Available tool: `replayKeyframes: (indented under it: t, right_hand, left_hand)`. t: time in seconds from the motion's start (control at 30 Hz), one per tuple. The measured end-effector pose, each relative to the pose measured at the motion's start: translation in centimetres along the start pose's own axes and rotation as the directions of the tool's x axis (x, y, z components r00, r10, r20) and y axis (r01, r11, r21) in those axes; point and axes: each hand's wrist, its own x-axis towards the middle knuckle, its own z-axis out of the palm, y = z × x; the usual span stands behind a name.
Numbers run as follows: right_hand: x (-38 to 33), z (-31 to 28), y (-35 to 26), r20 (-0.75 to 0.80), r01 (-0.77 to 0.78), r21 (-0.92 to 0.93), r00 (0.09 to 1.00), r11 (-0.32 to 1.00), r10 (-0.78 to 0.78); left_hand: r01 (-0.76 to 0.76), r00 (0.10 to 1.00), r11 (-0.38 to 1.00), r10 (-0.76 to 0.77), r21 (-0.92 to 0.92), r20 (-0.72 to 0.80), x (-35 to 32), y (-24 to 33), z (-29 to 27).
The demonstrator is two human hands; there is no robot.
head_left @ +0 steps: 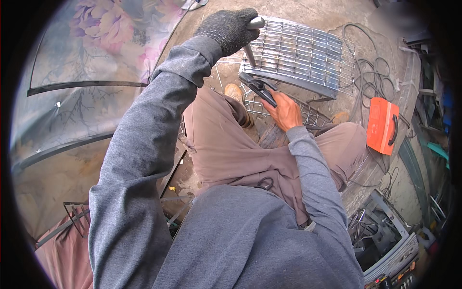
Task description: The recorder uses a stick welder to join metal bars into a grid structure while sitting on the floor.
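- Metal grate (303,55) — silvery, close parallel bars in a frame — is lying on the concrete ground in front of the knees, partly over a thinner wire rack (308,113).
- Left hand (228,29), in a dark knit glove, is gripping a hammer (252,41), fingers wrapped around it at the grate's near-left corner.
- Right hand (284,111), bare, is holding a dark tool (260,89) — fingers closed on its handle; its kind is hard to make out.
- Orange box (382,125) is sitting to the right, beside tangled cables (370,77).
- Hammer is mostly hidden by the glove.
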Motion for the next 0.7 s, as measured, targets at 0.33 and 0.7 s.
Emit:
replayKeyframes:
  t: [0.33,0.7]
  right_hand:
    - [0.05,0.04,0.17,0.014,-0.009,-0.012,1.000,1.000,0.009]
    - [0.13,0.27,0.28,0.030,-0.026,-0.010,0.999,1.000,0.027]
  left_hand:
    - [0.034,0.999,0.998,-0.033,-0.045,0.032,0.10,0.27,-0.27]
    - [0.041,0.998,0.998,-0.039,-0.039,0.046,0.03,0.47,-0.41]
